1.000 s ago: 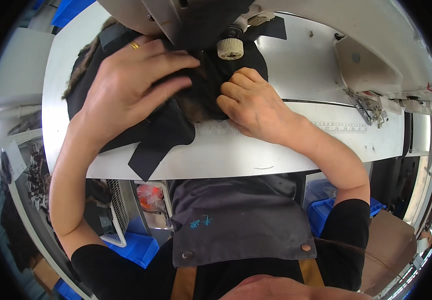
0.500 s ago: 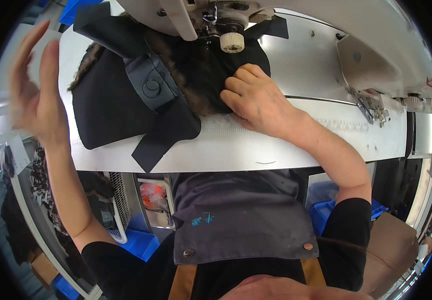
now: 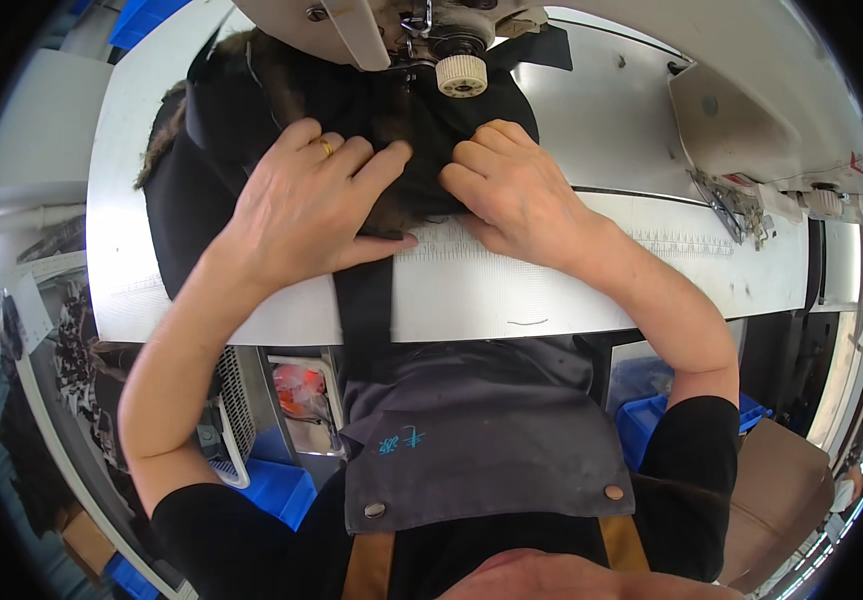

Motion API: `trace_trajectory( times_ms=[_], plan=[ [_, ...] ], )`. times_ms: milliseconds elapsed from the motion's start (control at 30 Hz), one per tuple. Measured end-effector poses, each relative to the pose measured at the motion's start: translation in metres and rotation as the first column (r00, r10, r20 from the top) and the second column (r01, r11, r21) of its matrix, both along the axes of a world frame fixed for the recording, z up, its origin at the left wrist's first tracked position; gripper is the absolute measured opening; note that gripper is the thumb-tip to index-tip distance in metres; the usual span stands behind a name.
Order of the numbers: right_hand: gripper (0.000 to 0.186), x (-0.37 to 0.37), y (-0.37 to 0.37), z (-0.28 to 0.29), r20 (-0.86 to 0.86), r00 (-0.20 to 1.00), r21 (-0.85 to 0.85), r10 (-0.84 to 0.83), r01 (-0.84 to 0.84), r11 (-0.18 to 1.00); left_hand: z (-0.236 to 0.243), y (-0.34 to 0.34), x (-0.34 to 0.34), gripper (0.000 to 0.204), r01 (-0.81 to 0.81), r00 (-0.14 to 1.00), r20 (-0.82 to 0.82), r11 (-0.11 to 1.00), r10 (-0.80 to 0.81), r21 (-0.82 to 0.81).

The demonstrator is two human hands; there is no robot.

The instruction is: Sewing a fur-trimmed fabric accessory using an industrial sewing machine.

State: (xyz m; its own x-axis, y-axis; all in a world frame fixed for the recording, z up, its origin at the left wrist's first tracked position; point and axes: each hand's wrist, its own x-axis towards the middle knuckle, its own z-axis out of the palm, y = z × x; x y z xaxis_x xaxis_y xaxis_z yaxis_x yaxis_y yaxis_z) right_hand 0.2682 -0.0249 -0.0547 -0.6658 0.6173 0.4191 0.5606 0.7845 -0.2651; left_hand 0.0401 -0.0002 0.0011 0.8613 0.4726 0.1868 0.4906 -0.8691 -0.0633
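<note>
Black fabric with brown fur along its edges lies bunched on the white table beneath the sewing machine head. My left hand, a ring on one finger, curls its fingers into the fabric, and its thumb stretches out to the right over the table. Just right of the needle area, my right hand has its fingers bent tightly on the fabric; their tips are hidden. Below my left hand, a black strip hangs over the table's front edge. A pale ridged knob sits on the machine, above the cloth.
The white table carries ruler marks and a loose thread. Small metal tools lie at the right by the machine's base. Blue bins and an open drawer are below the table.
My left hand has come down from the raised position at far left onto the fabric. The fabric's left part is folded over, and the strip now hangs straight down. My right hand stays in place.
</note>
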Motion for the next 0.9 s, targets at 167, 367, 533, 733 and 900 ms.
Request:
trace_trajectory(
  times_ms=[167,367,533,733,900],
  plan=[
    [0.049,-0.010,-0.003,0.001,-0.096,0.980,0.029,-0.172,0.175,0.984,-0.006,0.001,-0.001,0.071,0.003,0.998,0.056,1.000,-0.005,0.026],
    [0.035,-0.006,0.011,-0.001,0.148,0.988,0.098,-0.036,0.022,0.995,0.000,0.010,0.005,0.085,0.002,1.000,0.005,0.999,-0.002,-0.046],
    [0.034,-0.007,0.009,0.005,0.240,0.971,0.055,-0.014,0.001,0.998,0.000,0.026,0.009,0.098,0.022,0.973,-0.225,0.997,-0.039,-0.077],
    [0.043,-0.006,0.002,-0.002,0.128,0.989,0.094,-0.076,0.064,0.993,0.001,0.023,0.009,0.100,-0.108,0.968,-0.242,0.983,0.070,-0.148],
    [0.058,0.001,0.003,-0.007,0.102,0.993,0.062,-0.051,0.044,0.997,0.004,0.019,0.011,0.099,-0.133,0.955,-0.281,0.984,0.094,-0.122]
  ],
)
